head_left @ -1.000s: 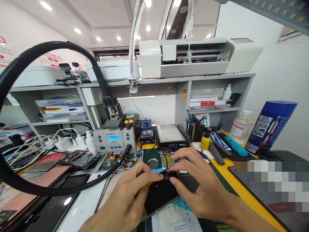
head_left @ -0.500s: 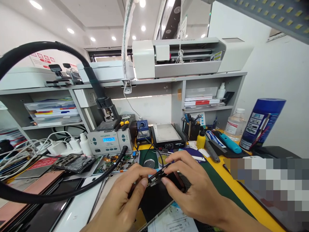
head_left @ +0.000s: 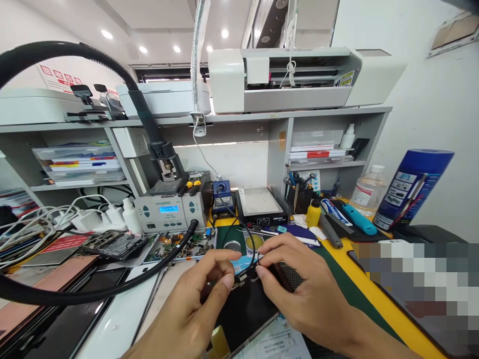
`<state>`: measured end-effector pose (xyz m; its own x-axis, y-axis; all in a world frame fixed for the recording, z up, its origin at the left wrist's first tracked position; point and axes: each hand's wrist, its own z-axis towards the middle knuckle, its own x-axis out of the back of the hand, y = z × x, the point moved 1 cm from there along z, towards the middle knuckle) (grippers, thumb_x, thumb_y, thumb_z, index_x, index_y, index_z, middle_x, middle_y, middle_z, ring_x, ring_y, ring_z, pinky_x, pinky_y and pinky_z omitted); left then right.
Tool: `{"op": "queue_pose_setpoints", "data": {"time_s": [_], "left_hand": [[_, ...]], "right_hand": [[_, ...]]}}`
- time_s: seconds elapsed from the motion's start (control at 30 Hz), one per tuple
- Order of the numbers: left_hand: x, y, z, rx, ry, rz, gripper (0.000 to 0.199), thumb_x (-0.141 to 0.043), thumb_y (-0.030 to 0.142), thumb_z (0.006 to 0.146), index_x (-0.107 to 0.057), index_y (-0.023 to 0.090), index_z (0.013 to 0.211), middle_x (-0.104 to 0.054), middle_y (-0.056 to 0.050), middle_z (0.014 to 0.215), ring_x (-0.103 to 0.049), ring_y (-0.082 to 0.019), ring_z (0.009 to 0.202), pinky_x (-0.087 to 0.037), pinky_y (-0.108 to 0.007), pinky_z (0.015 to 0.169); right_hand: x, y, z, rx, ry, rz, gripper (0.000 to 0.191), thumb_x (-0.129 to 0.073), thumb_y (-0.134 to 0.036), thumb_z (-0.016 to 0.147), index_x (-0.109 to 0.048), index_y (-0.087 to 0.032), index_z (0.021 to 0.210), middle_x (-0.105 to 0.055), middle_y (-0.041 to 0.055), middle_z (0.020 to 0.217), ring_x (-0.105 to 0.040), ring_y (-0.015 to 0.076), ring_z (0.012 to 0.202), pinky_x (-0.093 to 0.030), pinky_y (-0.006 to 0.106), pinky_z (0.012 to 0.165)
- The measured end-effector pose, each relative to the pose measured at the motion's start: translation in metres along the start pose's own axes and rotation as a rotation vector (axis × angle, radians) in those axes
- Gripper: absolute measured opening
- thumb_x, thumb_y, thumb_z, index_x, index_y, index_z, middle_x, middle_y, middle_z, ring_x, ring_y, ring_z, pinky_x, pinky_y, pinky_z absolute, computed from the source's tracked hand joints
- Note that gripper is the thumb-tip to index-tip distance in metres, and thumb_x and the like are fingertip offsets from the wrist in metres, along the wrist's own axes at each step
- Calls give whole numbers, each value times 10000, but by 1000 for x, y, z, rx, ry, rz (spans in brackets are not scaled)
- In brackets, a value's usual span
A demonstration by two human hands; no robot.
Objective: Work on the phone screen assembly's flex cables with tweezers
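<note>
A black flat panel (head_left: 243,311), like a phone screen, is tilted between my hands, with a yellow tab (head_left: 220,343) at its lower end. Along its upper edge lies a small dark strip (head_left: 243,277) with shiny metal spots, resembling a flex cable. My left hand (head_left: 196,296) grips the panel's left side, its thumb at the strip's left end and its index finger raised above. At the strip's right end, my right hand (head_left: 307,291) has thumb and fingertips pinched together. The fingers under the panel are hidden.
A hot-air station (head_left: 168,212) stands behind, its black hose (head_left: 164,271) looping past my left hand. Near the hands are a tray of small parts (head_left: 179,244) and a round tin (head_left: 254,244). Phones and screens (head_left: 112,324) lie left; a blue spray can (head_left: 413,189) stands right.
The view has shifted slightly. My left index finger has lifted away from the thumb and off the strip. My right hand keeps its pinch at the strip's right end.
</note>
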<state>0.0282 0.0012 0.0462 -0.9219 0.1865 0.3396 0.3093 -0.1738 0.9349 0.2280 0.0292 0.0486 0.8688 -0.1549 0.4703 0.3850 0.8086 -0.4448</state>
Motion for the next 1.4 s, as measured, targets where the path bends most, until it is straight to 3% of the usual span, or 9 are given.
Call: {"op": "queue_pose_setpoints", "data": {"time_s": [0.13, 0.37, 0.63, 1.17, 1.4], "left_hand": [[1, -2, 2, 31, -8, -78, 269, -475, 478, 986, -525, 320, 1197, -551, 21, 943, -500, -174, 909, -359, -317, 732], [0, -1, 0, 31, 20, -82, 277, -511, 486, 969, -547, 316, 1186, -564, 15, 934, -508, -174, 898, -344, -311, 672], [1, -6, -1, -30, -5, -18, 294, -468, 481, 990, -530, 316, 1226, -589, -13, 992, -538, -192, 946, -399, -307, 707], [-2, -1, -3, 3, 18, -101, 285, -489, 461, 986, -522, 301, 1221, -593, -3, 983, -555, -186, 961, -337, -329, 652], [0, -6, -1, -35, -27, -122, 290, -459, 450, 1003, -501, 297, 1245, -576, -9, 981, -529, -188, 939, -382, -326, 725]], "right_hand": [[3, 0, 2, -164, -41, 85, 88, -627, -98, 827, -652, -182, 814, -662, 40, 926, -654, 161, 865, -512, 293, 777], [7, -1, 3, -290, -58, 181, 121, -640, -106, 823, -661, -206, 758, -689, -3, 910, -666, 137, 856, -503, 257, 785], [9, -1, 6, -374, -83, 269, 130, -639, -122, 830, -689, -212, 750, -707, 5, 909, -679, 159, 873, -506, 281, 799], [8, 1, 6, -498, -81, 352, 113, -664, -205, 820, -709, -204, 717, -710, 26, 877, -682, 178, 831, -520, 280, 753], [7, 2, 4, -515, -84, 368, 113, -674, -235, 816, -716, -205, 715, -707, 35, 873, -678, 183, 822, -535, 274, 733]]}}
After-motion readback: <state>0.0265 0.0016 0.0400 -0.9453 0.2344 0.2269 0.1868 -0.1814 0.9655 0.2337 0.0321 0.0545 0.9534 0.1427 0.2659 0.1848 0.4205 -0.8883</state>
